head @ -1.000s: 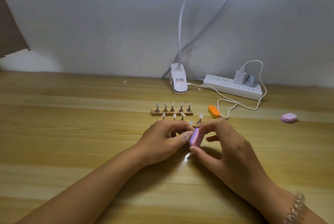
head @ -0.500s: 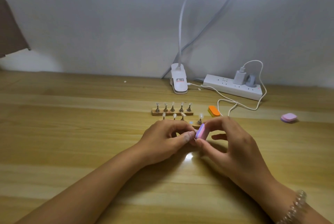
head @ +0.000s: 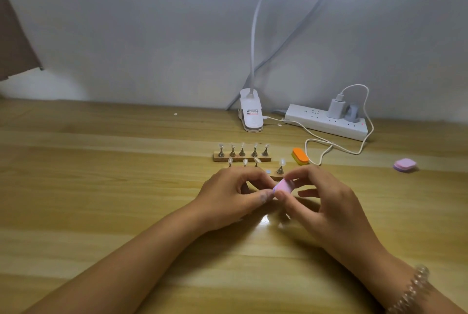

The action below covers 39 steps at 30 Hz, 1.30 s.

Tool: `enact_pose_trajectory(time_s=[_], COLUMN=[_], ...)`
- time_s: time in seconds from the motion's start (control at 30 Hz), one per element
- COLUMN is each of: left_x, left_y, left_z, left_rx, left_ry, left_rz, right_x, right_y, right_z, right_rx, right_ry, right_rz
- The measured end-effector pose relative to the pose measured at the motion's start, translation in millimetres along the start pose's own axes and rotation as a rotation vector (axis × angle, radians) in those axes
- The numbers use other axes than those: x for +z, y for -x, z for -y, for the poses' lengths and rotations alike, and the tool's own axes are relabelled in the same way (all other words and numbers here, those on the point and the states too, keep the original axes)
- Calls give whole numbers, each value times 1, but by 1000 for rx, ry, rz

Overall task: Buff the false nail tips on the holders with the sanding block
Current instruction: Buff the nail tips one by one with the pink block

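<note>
Head view: right hand (head: 329, 202), pinching the pink sanding block (head: 284, 185), has tipped it flatter and shifted right; left hand (head: 228, 194) stays curled, whatever it pinches hidden.

left hand (head: 228, 196): fingers held curled, contents hidden | right hand (head: 326, 202): sanding block (head: 285, 185) pinched between thumb and forefinger
</note>
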<state>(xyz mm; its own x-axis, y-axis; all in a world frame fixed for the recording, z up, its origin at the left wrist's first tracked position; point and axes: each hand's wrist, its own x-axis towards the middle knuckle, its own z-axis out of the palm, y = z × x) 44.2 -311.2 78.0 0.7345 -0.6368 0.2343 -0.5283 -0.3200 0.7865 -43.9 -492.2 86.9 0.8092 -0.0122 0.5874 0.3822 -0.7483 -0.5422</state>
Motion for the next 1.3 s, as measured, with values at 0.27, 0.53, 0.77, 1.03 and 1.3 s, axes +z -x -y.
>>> enact_pose_trajectory(time_s=[0.27,0.53,0.77,1.03,1.3], left_x=[1,1,1,1,0], left_y=[-1,-2,-1,-2,-2], left_z=[3,5,5,5,4], left_rx=[-2,3,3,27,33], left_ry=[4,-16,-6,-3,18], left_rz=[6,1,-4,-10,-19], right_x=[0,0,1,1,1], right_y=[0,0,0,0,1], right_z=[1,2,4,6,7], right_rx=[-14,-35,-5,26,-27], right_ry=[27,53,2,-94,2], right_rz=[4,30,41,50,15])
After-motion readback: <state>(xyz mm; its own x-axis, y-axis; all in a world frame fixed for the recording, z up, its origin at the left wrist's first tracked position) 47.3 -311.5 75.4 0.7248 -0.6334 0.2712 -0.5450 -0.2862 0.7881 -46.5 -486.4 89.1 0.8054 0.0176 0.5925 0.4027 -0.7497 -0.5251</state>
